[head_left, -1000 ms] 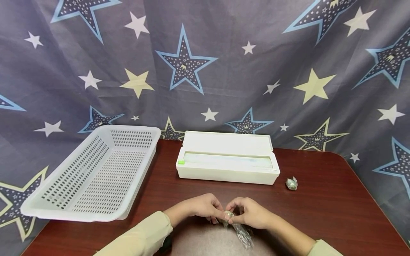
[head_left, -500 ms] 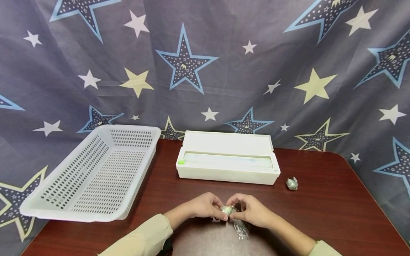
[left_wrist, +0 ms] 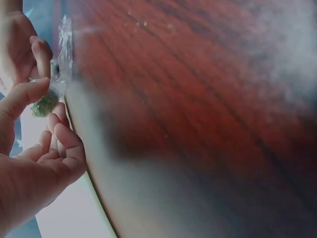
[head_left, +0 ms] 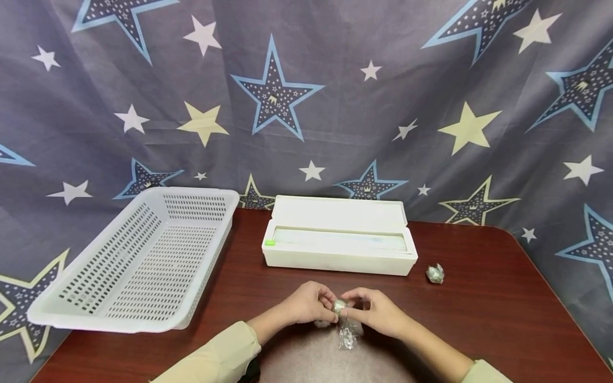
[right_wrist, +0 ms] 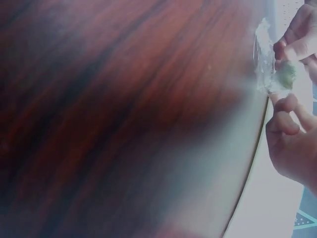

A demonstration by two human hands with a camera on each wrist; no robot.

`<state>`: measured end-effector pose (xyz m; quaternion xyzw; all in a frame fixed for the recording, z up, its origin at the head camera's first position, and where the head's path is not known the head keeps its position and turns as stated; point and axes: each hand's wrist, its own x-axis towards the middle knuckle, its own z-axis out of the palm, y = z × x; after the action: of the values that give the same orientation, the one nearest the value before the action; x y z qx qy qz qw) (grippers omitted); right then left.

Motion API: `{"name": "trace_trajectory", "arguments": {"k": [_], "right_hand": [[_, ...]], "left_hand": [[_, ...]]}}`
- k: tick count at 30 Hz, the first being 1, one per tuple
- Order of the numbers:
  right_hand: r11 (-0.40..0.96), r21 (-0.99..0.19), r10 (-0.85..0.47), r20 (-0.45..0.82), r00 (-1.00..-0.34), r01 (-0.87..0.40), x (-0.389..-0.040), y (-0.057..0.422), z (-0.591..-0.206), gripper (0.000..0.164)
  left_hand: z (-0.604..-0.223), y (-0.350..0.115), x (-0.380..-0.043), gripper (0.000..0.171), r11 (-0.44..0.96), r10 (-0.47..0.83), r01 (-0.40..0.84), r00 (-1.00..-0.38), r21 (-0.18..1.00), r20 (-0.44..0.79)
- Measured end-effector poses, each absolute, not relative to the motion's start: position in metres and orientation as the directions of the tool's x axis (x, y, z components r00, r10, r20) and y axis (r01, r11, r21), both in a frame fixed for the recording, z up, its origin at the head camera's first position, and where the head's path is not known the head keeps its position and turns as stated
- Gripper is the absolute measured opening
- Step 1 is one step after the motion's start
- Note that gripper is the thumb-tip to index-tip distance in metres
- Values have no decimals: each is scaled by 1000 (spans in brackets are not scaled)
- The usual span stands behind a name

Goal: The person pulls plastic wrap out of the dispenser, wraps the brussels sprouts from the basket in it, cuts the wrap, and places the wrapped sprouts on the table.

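Note:
A small green ball wrapped in clear plastic film is held between both hands, close over the table near its front edge. My left hand pinches it from the left with thumb and fingertips. From the other side my right hand pinches the wrapped ball and the gathered film beside it. A loose crumpled tail of film hangs toward me. In the left wrist view the green ball shows between the thumb and fingers; the right wrist view shows the bunched film next to it.
A white cling film box with its lid raised and a green slider stands behind the hands. Another film-wrapped ball lies to the right. At the left is a white perforated basket; a star-patterned curtain hangs behind.
The film tail has swung from pointing lower right to hanging straight toward me. Both hands have shifted slightly upward in view, fingers turning the wrapped ball between them.

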<state>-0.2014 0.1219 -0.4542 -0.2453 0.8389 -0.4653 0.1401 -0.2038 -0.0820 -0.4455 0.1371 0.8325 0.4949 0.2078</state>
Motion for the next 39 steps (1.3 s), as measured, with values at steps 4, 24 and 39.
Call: {"name": "trace_trajectory", "arguments": {"k": [4,24,39], "right_hand": [[530,-805,-495,-38,-868,-267,-204,122,-453,36],[546,-790,-521,-58,-852,-280,-208,131,-458,31],[545,-782,-500,-14,-866,-302,-200,131,-462,26]], "left_hand": [[-445,-79,-206,21,516,437,86,-882,852,-175],[-446,-68,-210,19,585,491,192,-857,788,-156],[-449,-69,-214,15,623,466,127,-853,772,-236]]}}
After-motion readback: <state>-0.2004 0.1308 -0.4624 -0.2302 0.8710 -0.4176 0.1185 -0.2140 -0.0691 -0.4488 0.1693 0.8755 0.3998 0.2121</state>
